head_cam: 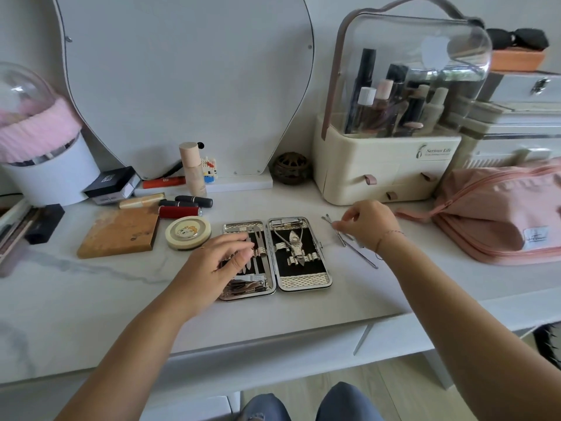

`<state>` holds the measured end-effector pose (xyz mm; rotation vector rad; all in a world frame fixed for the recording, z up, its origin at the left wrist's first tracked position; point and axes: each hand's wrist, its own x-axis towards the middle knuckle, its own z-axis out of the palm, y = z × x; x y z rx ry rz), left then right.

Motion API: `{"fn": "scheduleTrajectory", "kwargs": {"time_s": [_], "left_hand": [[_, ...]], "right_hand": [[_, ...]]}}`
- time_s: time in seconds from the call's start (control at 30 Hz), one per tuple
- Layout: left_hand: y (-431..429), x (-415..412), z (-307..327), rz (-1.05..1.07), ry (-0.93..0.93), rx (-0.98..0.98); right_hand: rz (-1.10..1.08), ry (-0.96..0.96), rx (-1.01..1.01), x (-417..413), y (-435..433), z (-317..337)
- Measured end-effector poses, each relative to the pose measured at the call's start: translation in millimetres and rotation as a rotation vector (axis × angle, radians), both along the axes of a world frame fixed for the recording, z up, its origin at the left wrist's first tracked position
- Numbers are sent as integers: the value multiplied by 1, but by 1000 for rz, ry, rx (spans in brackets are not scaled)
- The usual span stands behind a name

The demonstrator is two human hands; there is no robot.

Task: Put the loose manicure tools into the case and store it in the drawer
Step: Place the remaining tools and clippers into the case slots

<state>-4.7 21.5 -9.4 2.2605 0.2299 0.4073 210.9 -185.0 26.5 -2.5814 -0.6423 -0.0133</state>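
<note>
Only the head view here, so everything is placed off the open case (305,281), which lies flat on the table (91,299) right in front of you.

Your right hand (368,227) is just right of the case, with thumb and fingertips pinched on one of the loose tools (361,256). They're thin metal sticks fanned out on the tabletop beside the case's right edge. Your left hand (212,268) sits over the case's left half with the fingers curled down onto the strapped-in tools. I honestly can't tell whether it's gripping one or just steadying the case.

For this step I'd say lift one stick at a time. They cross each other, so dragging one will probably scatter the rest. Pin the case down with the left hand while you slide each tool under its elastic loop, tip first, or the whole case might skate on that smooth top. The right half holds the nippers (293,242), and there look to be free loops below them.

Hard to make out:
- Your left hand covers much of the left half, so I can't count the empty slots there.
- The exact number of loose sticks is unclear, since your right hand hides where they cross.
- I can't tell which drawer is meant. The cream organizer (379,174) behind and right of the case has small ones, and the front under the table edge might be another.
</note>
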Motion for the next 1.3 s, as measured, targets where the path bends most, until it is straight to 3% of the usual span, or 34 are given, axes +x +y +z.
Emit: {"fn": "scheduleTrajectory", "kwargs": {"time_s": [0.4, 0.57, 0.73, 0.83, 1.03, 1.3], "left_hand": [[-2, -2, 7, 51, -37, -95], [-2, -3, 6, 59, -46, -127], [-2, -3, 7, 64, -28, -134], [-3, -3, 7, 68, -25, -149], [-1, -2, 5, 72, -20, -163], [0, -2, 4, 66, -15, -142]], "right_hand": [[-64, 105, -61, 6, 16, 2], [53, 217, 170, 1, 7, 12], [209, 636, 545, -16, 18, 25], [255, 761, 596, -29, 33, 24], [242, 805, 539, -41, 53, 12], [244, 718, 542, -37, 55, 13]]}}
